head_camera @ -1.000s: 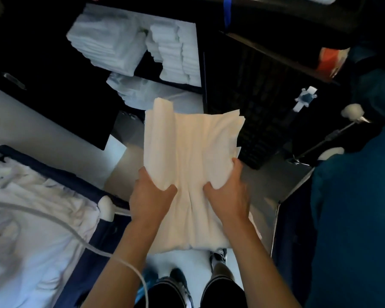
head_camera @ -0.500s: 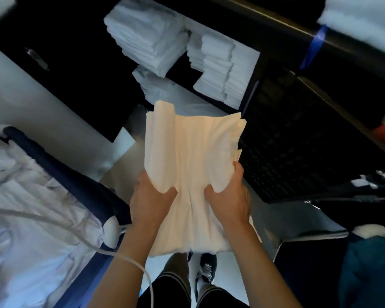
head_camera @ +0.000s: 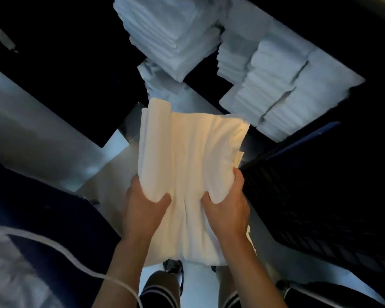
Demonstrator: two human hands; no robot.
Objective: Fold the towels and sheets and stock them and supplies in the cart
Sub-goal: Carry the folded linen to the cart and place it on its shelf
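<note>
Left hand (head_camera: 142, 210) and right hand (head_camera: 228, 207) each grip the near half of the folded sheet (head_camera: 191, 156) | sheet held in air before the cart shelf's front edge, near stacked towels (head_camera: 282, 85) | soft, light, floppy; support underneath.

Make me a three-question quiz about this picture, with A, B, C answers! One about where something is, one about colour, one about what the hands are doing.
1. Where are the towel stacks?
A. on the floor
B. beyond the sheet, on dark shelves
C. on the person's lap

2. What colour is the sheet?
A. cream white
B. red
C. green

3. What are the hands doing?
A. hanging empty
B. both gripping the sheet
C. one waving

Answers:
B, the stacks sit past the sheet's far edge.
A, the cloth looks cream white.
B, the left hand and right hand clutch its sides.
</note>
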